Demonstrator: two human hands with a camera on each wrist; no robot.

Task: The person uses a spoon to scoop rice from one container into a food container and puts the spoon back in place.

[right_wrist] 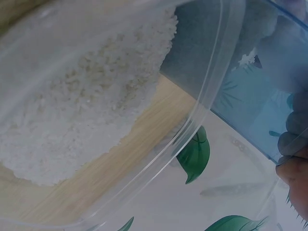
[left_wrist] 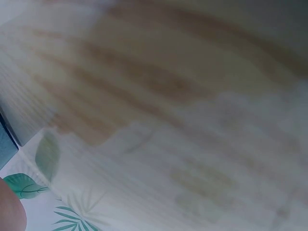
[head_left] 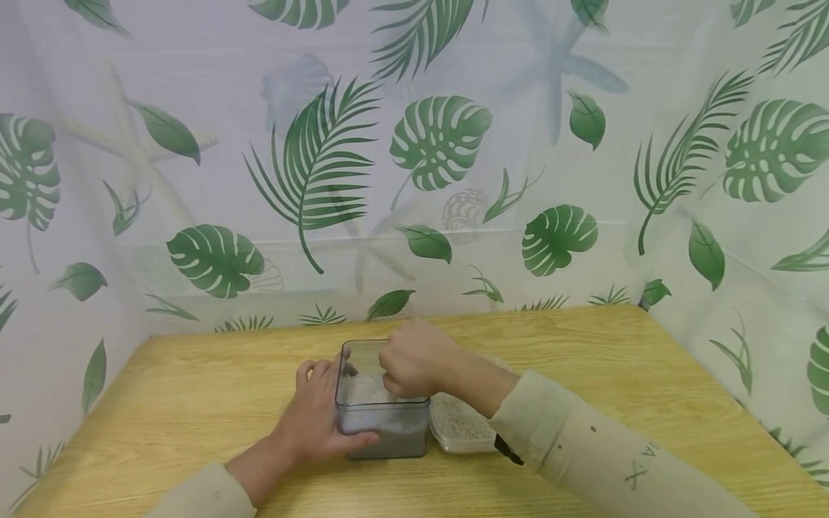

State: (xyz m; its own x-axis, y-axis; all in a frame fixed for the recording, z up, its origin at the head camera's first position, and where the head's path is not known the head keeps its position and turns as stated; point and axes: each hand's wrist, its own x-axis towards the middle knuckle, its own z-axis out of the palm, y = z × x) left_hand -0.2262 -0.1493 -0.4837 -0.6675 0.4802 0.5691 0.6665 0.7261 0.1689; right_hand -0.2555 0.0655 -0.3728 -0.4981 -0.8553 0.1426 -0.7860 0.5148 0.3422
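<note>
Gripped between thumb and fingers, a clear grey-blue bin (head_left: 395,430) is held by the left hand (head_left: 319,421) at the bin's nine o'clock, the thumb lying along the near wall toward seven o'clock and the other fingers round the side toward ten. Over at two o'clock, the right hand (head_left: 417,360) reaches past the rim into the bin's mouth with its fingers curled in; whether they pinch anything cannot be told, as their tips are out of sight. Some white stuff shows inside the bin, too blurred to name from the head view.

That bin stands upright on the wooden table (head_left: 246,403), near its middle and a touch toward eight o'clock. Just beside it, at four o'clock, sits a clear tub (head_left: 463,447) of rice (head_left: 456,416), partly covered by the right forearm; whether bin and tub touch is hard to say. In the right wrist view, the tub fills much of the picture from nine o'clock to twelve, and curled fingers show through the bin's blue wall at three.

Both arms wear pale sleeves (head_left: 609,439), and a black strap (head_left: 508,450) pokes out under the right cuff. Beyond the table, toward twelve, hangs a white cloth (head_left: 363,50) printed with green leaves, starfish and shells. Blurred cloth takes up most of the left wrist view.
</note>
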